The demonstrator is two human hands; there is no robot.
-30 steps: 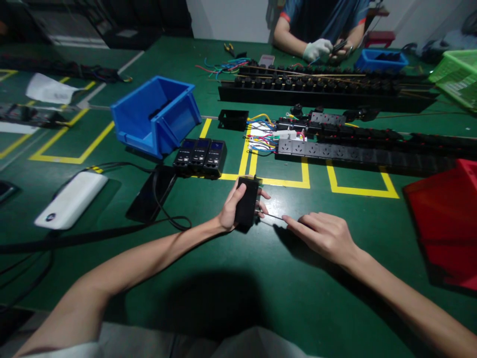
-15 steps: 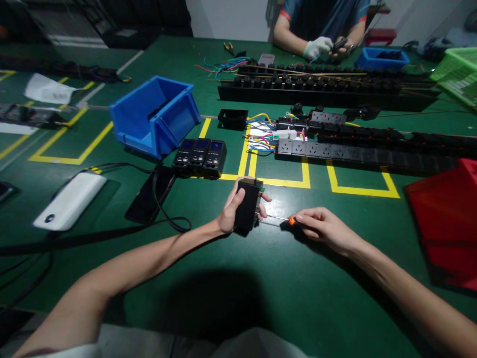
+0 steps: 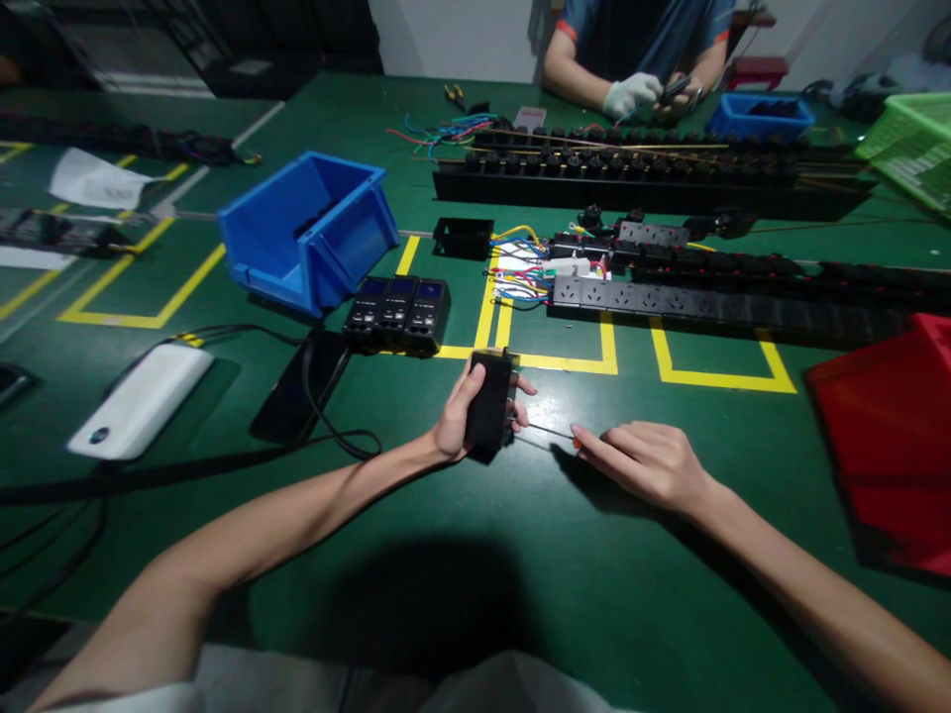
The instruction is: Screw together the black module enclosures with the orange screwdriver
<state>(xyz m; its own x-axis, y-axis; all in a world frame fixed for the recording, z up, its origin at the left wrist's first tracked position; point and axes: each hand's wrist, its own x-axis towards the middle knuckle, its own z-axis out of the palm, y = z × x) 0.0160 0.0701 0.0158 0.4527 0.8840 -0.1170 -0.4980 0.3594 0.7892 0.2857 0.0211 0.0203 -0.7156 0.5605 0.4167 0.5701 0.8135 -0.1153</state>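
My left hand [image 3: 455, 416] is closed around a black box-shaped module [image 3: 488, 406], thumb on its near face and fingertips showing past its right side. My right hand [image 3: 654, 460] grips a screwdriver [image 3: 551, 432] with an orange part on its handle; most of the handle is hidden by the fingers. The thin shaft points left, and its tip is at the module's right side, by my left fingertips. Whether the tip sits in a screw is too small to tell. Similar black modules [image 3: 397, 315] with small screens lie together beyond my left hand.
Behind the modules stands a blue bin [image 3: 308, 233]. Black socket strips [image 3: 669, 302] with loose coloured wires stretch to the right. A red bin [image 3: 892, 446] is at the right edge. A white power bank [image 3: 141, 401] and a phone [image 3: 301, 386] with cables lie left. A co-worker's gloved hand [image 3: 631, 96] is opposite.
My right hand has shifted its grip on the screwdriver, with the fingers now further forward over the orange part. The module in my left hand has turned slightly.
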